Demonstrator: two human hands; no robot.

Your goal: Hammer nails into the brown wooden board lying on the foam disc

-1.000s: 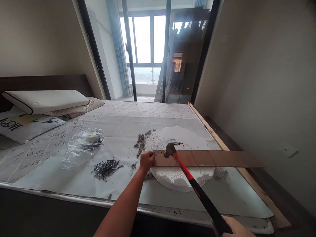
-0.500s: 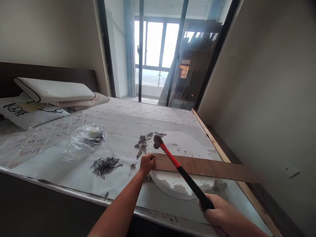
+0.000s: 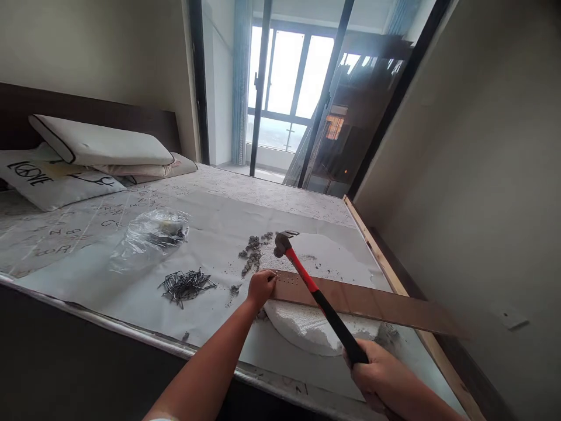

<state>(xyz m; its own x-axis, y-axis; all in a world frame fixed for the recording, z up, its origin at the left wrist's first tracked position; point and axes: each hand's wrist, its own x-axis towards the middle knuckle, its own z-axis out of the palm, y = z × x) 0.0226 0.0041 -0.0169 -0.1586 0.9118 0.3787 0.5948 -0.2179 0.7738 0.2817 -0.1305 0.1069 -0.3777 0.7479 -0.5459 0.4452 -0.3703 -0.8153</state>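
Observation:
My right hand [image 3: 372, 371] is wrapped round the black grip of a claw hammer [image 3: 313, 286] with a red upper handle. The hammer's dark head is up over the left end of a brown wooden board [image 3: 363, 301]. At that end my left hand [image 3: 262, 285] is closed in a pinch on the board, on what looks like a nail, mostly hidden by the fingers. Small dots in rows, like nail heads or holes, mark the board beside the fingertips. Under the board lies a rough white foam slab [image 3: 302, 327]. A pile of loose nails [image 3: 186, 286] lies left of my left hand.
Grey crumbly lumps [image 3: 252, 254] lie along the foam's left edge. Beyond the nails is a clear plastic bag [image 3: 153, 234]. A pale sheet [image 3: 219, 222] covers part of the mattress. Pillows [image 3: 105, 143] are at the far left, and a wooden rail [image 3: 385, 260] runs along the right.
The view has tilted slightly. My right hand and the hammer grip have shifted a little left and up, while the hammer head stays over the board. My left hand keeps its pinch at the board's end.

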